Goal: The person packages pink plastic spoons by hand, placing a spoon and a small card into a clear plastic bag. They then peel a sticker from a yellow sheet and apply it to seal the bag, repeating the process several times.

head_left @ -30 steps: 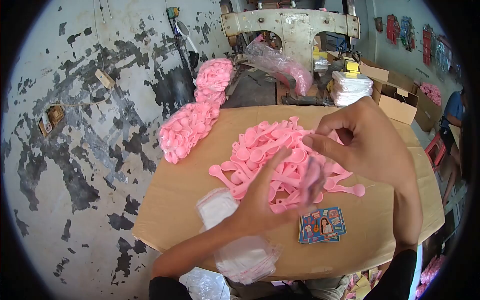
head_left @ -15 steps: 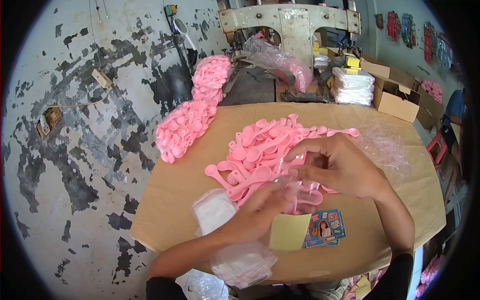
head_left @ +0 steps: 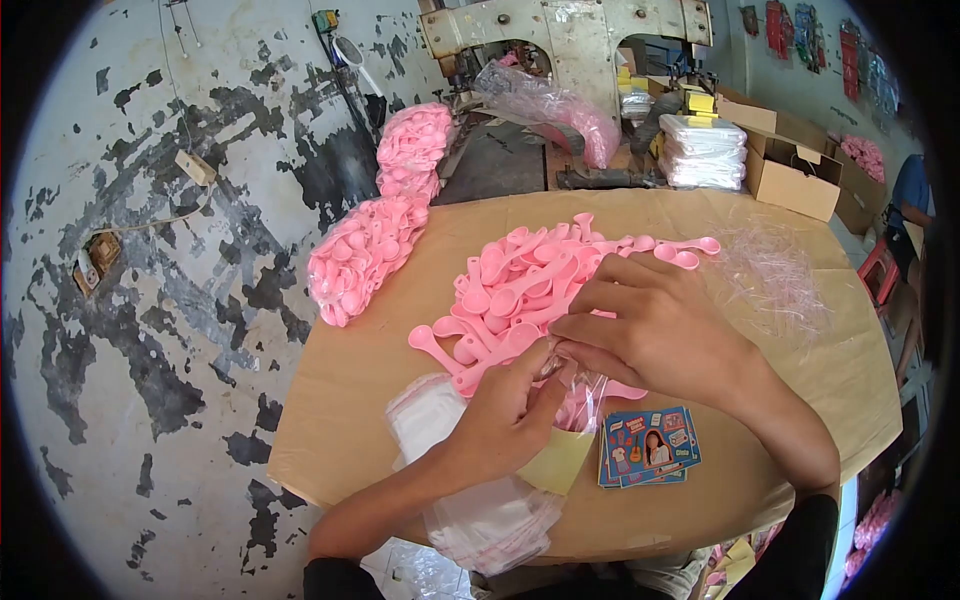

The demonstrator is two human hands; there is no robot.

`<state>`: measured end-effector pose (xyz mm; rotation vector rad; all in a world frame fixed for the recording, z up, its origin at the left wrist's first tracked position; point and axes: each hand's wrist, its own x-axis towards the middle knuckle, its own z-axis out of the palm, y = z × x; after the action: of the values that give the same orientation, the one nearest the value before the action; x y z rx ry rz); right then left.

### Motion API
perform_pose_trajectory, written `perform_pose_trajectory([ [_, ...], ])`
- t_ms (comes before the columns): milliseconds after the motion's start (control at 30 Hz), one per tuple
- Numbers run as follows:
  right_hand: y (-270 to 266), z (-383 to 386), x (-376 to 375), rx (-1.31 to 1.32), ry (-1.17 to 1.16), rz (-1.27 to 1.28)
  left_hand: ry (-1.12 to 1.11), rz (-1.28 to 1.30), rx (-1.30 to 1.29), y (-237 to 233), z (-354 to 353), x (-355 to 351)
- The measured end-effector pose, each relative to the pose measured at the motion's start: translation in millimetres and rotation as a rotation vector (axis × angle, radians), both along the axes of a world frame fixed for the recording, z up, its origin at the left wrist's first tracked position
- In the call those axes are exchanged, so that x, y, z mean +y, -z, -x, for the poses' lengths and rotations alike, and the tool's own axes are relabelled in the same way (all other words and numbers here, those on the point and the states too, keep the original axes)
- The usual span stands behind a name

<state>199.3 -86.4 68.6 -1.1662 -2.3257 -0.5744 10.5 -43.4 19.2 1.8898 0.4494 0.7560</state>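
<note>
My left hand (head_left: 505, 410) pinches the top of a clear plastic bag (head_left: 588, 392) from the left. The fingers of my right hand (head_left: 660, 325) close on the bag's mouth from the other side, fingertips almost meeting the left thumb. Something pink shows through the film, and a pale yellow card (head_left: 555, 462) sits at the bag's lower end. Just beyond both hands lies a heap of pink plastic spoons (head_left: 525, 275). Printed blue cards (head_left: 650, 447) are stacked below my right hand. Flat clear bags (head_left: 495, 525) lie under my left forearm.
Two bulging bags of pink spoons (head_left: 365, 250) stand at the table's back left. Clear plastic strips (head_left: 775, 275) are tangled at the right. Behind the brown-covered table (head_left: 350, 400) are a metal machine (head_left: 580, 50), stacked clear packs (head_left: 703, 150) and a cardboard box (head_left: 795, 185).
My hands have come together at the top of the bag. The bag and yellow card have shifted left and down, uncovering more of the printed cards.
</note>
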Motion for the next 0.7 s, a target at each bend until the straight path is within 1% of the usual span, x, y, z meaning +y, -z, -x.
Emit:
perform_pose_trajectory([
  [67, 1.0, -0.2, 0.2, -0.010, -0.009, 0.030, -0.050, -0.041, 0.093, -1.5, 1.9, 1.0],
  [167, 2.6, -2.7, 1.7, -0.034, -0.013, 0.066, -0.038, -0.150, 0.103, 3.2, 0.2, 3.6],
  [300, 3.6, 1.3, 0.9, 0.011, 0.013, 0.069, -0.030, -0.158, 0.152, 8.5, 0.0, 5.7],
  [367, 6.8, 3.6, 0.5, 0.111, 0.103, 0.041, -0.055, -0.205, 0.173, 6.9, 1.3, 4.0],
  [400, 7.4, 4.6, 0.0, 0.160, 0.148, 0.027, -0.017, -0.156, 0.080, 8.4, 0.3, 4.8],
  [467, -3.5, -1.7, 0.9, 0.471, 0.135, -0.015, 0.059, -0.055, -0.106, 16.8, -4.4, 9.3],
  [500, -12.1, -8.1, 0.9, 0.625, 0.129, -0.037, 0.062, 0.057, -0.144, 21.4, -5.9, 12.4],
  [567, -36.5, -39.6, -12.6, 0.659, 0.116, 0.104, 0.066, 0.274, -0.229, 26.1, -8.6, 19.7],
  [633, -55.0, -82.9, -35.4, 0.716, -0.020, 0.486, 0.077, 0.380, -0.192, 15.5, -7.0, 26.2],
  [667, -52.4, -115.1, -41.3, 0.822, -0.043, 0.649, 0.085, 0.434, -0.173, 11.2, -6.0, 29.2],
  [700, -47.2, -144.4, -46.0, 0.928, -0.064, 0.810, 0.077, 0.436, -0.159, 10.0, -5.8, 31.7],
])
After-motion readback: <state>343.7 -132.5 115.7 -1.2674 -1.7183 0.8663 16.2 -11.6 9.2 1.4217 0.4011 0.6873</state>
